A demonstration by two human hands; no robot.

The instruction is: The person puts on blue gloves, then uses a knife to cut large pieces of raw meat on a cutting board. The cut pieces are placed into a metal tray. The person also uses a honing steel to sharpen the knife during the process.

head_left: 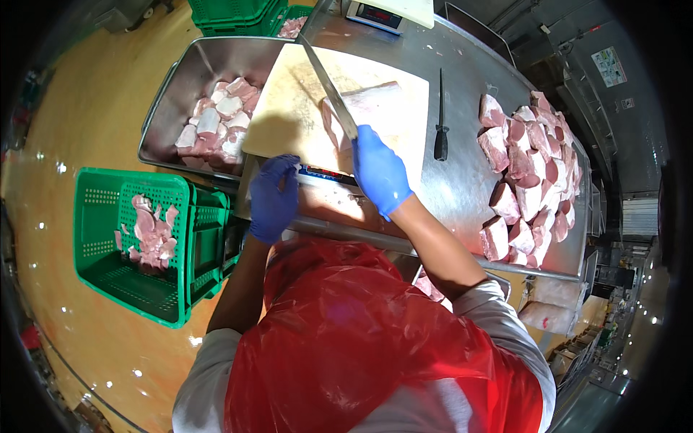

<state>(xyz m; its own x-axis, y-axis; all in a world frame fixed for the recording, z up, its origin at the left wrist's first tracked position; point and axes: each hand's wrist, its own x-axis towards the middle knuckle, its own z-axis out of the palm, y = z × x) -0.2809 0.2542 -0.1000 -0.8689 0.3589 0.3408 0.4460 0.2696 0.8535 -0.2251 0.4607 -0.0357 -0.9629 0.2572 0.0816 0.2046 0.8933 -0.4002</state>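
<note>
My right hand [381, 173], in a blue glove, grips a long knife [328, 86] by its handle. The blade points up and to the left, over the white cutting board [404, 79]. Under and beside the blade, a long pale piece of meat [372, 105] lies on the board. Also blue-gloved, my left hand [274, 198] is at the board's near left corner with fingers curled and the tips drawn together. Whatever may be between those fingertips is too small to tell. A scale display [325, 173] shows under the board's near edge, between my hands.
A metal tub [162, 130] of meat chunks stands left of the board. Nearer is a green crate [130, 289] with meat trimmings. On the steel table [462, 187] lie a sharpening steel [441, 141] and, farther right, a pile of meat pieces [530, 173]. Another scale [379, 16] stands behind.
</note>
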